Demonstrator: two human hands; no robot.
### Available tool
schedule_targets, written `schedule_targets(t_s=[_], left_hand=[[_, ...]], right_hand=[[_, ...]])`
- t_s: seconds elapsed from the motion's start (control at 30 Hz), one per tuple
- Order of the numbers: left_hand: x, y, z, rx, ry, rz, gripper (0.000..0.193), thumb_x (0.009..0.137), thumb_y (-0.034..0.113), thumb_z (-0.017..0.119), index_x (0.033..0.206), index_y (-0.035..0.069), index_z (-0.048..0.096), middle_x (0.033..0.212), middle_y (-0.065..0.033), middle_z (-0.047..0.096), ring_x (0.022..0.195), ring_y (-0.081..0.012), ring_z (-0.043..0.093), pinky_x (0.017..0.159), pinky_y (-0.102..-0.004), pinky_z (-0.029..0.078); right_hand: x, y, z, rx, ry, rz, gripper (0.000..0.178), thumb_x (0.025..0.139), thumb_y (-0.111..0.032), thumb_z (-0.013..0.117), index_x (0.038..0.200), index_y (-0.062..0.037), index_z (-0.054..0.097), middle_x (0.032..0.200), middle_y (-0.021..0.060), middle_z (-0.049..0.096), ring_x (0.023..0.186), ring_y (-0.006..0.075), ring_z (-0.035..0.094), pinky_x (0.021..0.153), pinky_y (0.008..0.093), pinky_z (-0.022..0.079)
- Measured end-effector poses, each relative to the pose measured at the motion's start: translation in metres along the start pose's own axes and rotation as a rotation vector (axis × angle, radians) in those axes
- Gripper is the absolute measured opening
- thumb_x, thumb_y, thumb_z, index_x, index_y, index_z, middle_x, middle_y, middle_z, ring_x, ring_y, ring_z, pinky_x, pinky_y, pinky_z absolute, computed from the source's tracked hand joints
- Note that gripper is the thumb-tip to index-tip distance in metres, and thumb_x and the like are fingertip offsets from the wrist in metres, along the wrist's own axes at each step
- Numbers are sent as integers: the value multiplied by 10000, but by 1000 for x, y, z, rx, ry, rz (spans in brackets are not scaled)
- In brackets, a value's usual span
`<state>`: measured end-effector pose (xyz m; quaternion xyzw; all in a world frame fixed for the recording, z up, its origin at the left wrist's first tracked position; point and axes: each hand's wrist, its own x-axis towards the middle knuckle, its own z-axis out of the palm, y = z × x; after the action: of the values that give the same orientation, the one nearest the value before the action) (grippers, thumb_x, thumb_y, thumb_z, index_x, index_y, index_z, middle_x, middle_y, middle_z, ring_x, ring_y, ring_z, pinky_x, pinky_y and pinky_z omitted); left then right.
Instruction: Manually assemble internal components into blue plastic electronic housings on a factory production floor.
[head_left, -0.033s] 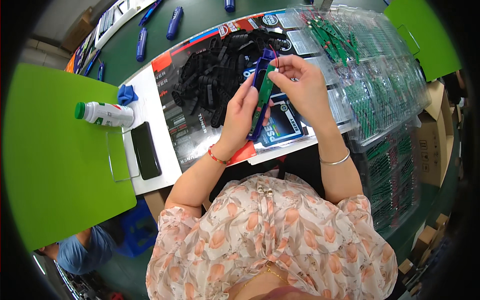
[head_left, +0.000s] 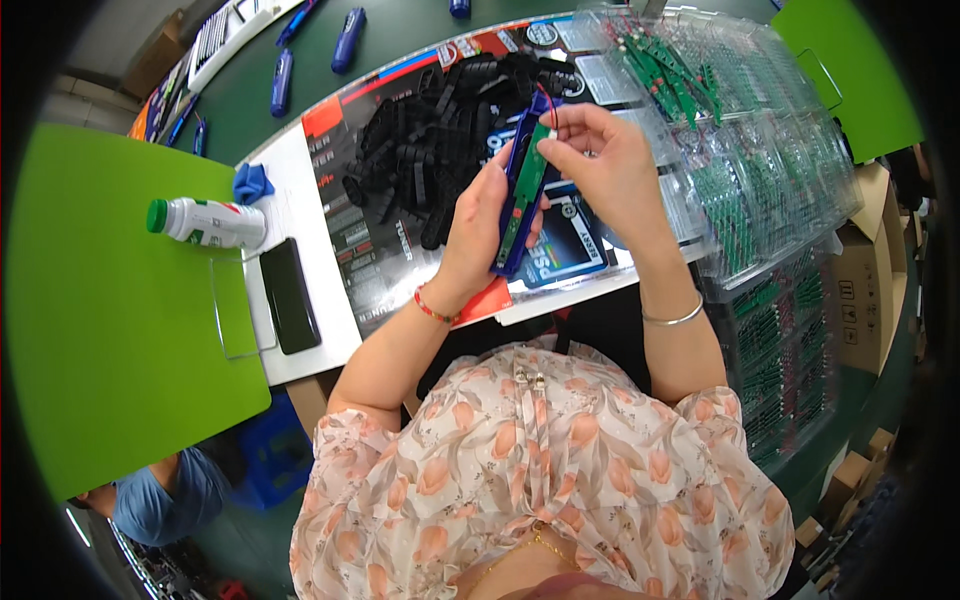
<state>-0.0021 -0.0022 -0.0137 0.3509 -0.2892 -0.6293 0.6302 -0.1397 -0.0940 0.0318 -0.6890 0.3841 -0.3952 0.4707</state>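
Just above the person's lap, the left hand [head_left: 478, 225] has its grip wrapped around a blue plastic housing [head_left: 506, 264], long and narrow, and the right hand [head_left: 605, 165] pinches narrowly at the upper end of a slim green circuit board [head_left: 534, 170]. And there's the change: a moment ago that board stood at more of a slant to the housing, and now it lies more nearly in line along the open trough, the right thumb on its end! A red wire [head_left: 554, 112] loops up by the right fingertips.

Containers now: right of the right hand, clear plastic trays [head_left: 770, 262] stand stacked and loaded with green circuit boards, a loose bunch of boards [head_left: 662, 75] splayed on top. Past those, an open cardboard box [head_left: 868, 300]. Well left of the left hand lies a white bottle [head_left: 215, 225] with a green cap.

Underneath it all, a glossy printed sheet [head_left: 375, 285] carries a heap of black plastic parts [head_left: 410, 160], just beyond the left hand. Off to that hand's left: a black phone [head_left: 290, 295] and a crumpled blue cloth [head_left: 252, 184]. Dark green tabletop [head_left: 320, 85] beyond, lime-green panels [head_left: 120, 330] on both flanks, and a co-worker in a blue shirt [head_left: 170, 500] down behind the left one.
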Motion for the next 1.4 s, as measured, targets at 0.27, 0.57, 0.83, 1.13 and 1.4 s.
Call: schedule_targets(t_s=[0.27,0.57,0.83,1.13,1.4], left_hand=[[0,-1,-9,-104,-49,-79,575,1040,471,277,1483,105,308,948,-132,600,677,-141,577,555,-248,487],[-4,-1,-5,38,-46,-27,491,1009,232,486,1459,82,356,923,-104,622,657,-118,582,542,-231,484],[-2,-2,-5,179,1,24,569,965,44,526,1494,81,320,888,-80,643,662,-95,591,593,-245,508],[-4,-9,-2,347,52,123,494,990,75,510,1464,62,373,818,-84,655,581,-84,577,526,-232,488],[-5,0,1,317,57,23,443,1001,128,513,1423,38,412,841,-109,678,569,-83,597,511,-215,496]], right_hand=[[-4,-1,0,-32,-9,-36,228,765,-75,756,982,-17,716,834,47,664,684,93,630,642,227,495],[-7,11,-2,-155,30,-231,317,722,-41,773,1031,-48,705,847,45,590,706,103,604,633,254,482],[-16,8,15,337,39,206,392,822,-79,714,1177,20,580,974,69,625,669,75,624,539,207,500],[-19,2,16,407,42,274,219,835,-77,692,1007,40,624,847,72,692,590,66,609,495,214,478],[-21,14,23,324,103,222,245,818,-79,687,1004,57,606,835,95,682,571,87,612,468,216,474]])
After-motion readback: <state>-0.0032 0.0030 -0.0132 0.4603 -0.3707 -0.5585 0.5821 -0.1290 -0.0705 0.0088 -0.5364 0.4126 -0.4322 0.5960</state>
